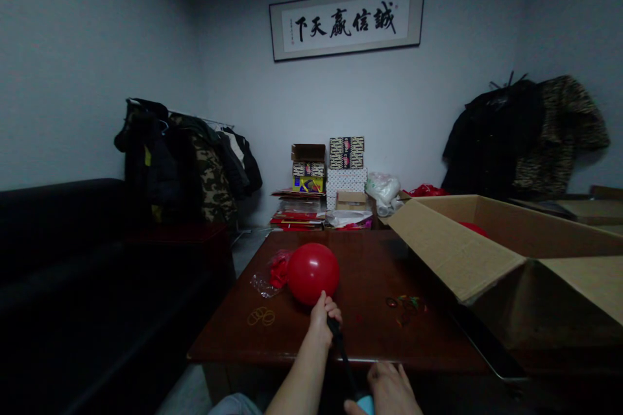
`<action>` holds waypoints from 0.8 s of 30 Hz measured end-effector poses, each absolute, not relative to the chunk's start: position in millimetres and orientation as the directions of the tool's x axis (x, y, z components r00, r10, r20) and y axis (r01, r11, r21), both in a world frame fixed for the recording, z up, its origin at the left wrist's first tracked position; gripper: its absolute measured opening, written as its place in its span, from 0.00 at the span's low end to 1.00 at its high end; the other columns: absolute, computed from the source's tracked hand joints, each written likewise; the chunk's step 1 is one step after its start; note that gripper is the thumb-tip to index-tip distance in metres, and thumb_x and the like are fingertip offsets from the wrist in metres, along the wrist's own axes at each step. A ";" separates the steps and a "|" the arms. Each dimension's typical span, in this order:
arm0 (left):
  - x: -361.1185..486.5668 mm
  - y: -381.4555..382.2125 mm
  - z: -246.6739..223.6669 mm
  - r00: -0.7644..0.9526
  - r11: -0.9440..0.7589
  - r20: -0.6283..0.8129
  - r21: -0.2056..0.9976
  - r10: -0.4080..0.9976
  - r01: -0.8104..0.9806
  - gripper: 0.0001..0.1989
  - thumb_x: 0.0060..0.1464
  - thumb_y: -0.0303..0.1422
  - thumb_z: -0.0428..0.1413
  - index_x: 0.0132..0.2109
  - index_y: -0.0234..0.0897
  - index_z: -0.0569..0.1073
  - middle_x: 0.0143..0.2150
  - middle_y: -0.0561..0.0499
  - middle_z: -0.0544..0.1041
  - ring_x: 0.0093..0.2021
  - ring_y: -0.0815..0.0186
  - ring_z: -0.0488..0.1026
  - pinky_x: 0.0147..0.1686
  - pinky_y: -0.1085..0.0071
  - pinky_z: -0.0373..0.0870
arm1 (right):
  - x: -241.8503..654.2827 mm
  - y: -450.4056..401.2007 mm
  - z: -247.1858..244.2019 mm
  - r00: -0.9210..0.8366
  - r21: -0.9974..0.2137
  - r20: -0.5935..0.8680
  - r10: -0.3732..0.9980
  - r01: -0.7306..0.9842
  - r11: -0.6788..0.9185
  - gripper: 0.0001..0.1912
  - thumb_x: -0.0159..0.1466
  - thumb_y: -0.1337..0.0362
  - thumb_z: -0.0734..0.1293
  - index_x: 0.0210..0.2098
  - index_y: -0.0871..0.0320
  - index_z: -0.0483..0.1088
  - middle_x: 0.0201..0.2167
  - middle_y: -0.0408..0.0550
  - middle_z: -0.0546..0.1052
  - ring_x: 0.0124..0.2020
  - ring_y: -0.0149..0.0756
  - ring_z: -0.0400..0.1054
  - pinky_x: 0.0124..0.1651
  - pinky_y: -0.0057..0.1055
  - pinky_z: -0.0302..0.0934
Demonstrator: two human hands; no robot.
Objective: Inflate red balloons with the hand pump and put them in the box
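Observation:
A round, inflated red balloon [314, 273] sits above the dark wooden table, its neck toward me. My left hand [325, 319] is closed around the balloon's neck and the black end of a hand pump [344, 356]. From there the pump's black shaft slants down to a light-blue part [365, 404] at the bottom edge. My right hand [392, 392] grips that blue part, with its thumb on the left side; the picture's edge cuts off the rest. Just left of the balloon lies a clear plastic bag of red balloons [279, 270].
Yellow rubber bands [261, 317] and a scatter of coloured bands [406, 305] lie on the wooden table [370, 259]. A large open cardboard box [467, 249] with something red inside stands on the right. A black sofa [58, 285] fills the left; stacked boxes [346, 181] stand behind.

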State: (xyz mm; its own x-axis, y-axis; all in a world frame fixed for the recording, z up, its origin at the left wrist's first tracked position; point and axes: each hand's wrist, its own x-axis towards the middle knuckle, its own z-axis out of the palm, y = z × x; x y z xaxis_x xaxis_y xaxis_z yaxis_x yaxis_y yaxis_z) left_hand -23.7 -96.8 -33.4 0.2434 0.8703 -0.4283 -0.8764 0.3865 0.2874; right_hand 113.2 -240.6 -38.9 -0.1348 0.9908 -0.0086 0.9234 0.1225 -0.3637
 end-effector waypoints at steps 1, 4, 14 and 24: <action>-22.2 -99.0 -34.9 0.258 0.399 -0.429 0.280 0.866 -0.873 0.19 0.62 0.37 0.49 0.24 0.39 0.54 0.13 0.62 0.52 0.10 0.77 0.52 0.12 0.83 0.49 | 109.4 -239.7 -33.4 -0.125 -0.364 -0.003 0.992 0.924 0.115 0.26 0.55 0.50 0.63 0.42 0.65 0.74 0.46 0.60 0.73 0.53 0.52 0.64 0.63 0.51 0.45; -16.3 -106.1 -40.8 0.279 0.415 -0.421 0.278 0.863 -0.866 0.19 0.62 0.38 0.49 0.24 0.38 0.55 0.13 0.62 0.52 0.10 0.77 0.52 0.12 0.83 0.49 | 100.5 -232.2 -20.2 -0.100 -0.366 -0.006 0.995 0.926 0.091 0.29 0.57 0.47 0.62 0.44 0.66 0.73 0.46 0.62 0.73 0.53 0.53 0.64 0.63 0.50 0.44; -7.7 -119.6 -58.4 0.127 0.308 -0.351 0.529 0.928 -0.791 0.16 0.55 0.41 0.57 0.26 0.38 0.62 0.16 0.59 0.59 0.14 0.74 0.57 0.15 0.76 0.55 | 84.1 -207.1 -19.7 -0.053 -0.385 0.070 0.996 0.920 0.076 0.27 0.61 0.48 0.58 0.44 0.66 0.73 0.44 0.61 0.74 0.53 0.51 0.64 0.62 0.53 0.44; -8.0 -100.7 -53.2 0.189 0.417 -0.466 0.453 0.864 -0.788 0.19 0.60 0.38 0.52 0.24 0.38 0.57 0.14 0.62 0.52 0.12 0.76 0.51 0.14 0.80 0.47 | 97.9 -229.9 -49.0 -0.053 -0.266 0.057 0.997 0.962 0.067 0.28 0.58 0.50 0.63 0.47 0.66 0.74 0.50 0.63 0.74 0.56 0.55 0.63 0.63 0.48 0.47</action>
State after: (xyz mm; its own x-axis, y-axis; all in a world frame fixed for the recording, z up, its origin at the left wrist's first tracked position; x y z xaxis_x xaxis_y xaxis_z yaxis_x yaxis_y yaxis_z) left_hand -8.0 -100.7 -53.2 0.1892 0.8641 -0.4664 -0.7883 0.4169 0.4525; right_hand 97.9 -229.9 -49.0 -0.0533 0.9970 0.0569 0.9617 0.0666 -0.2660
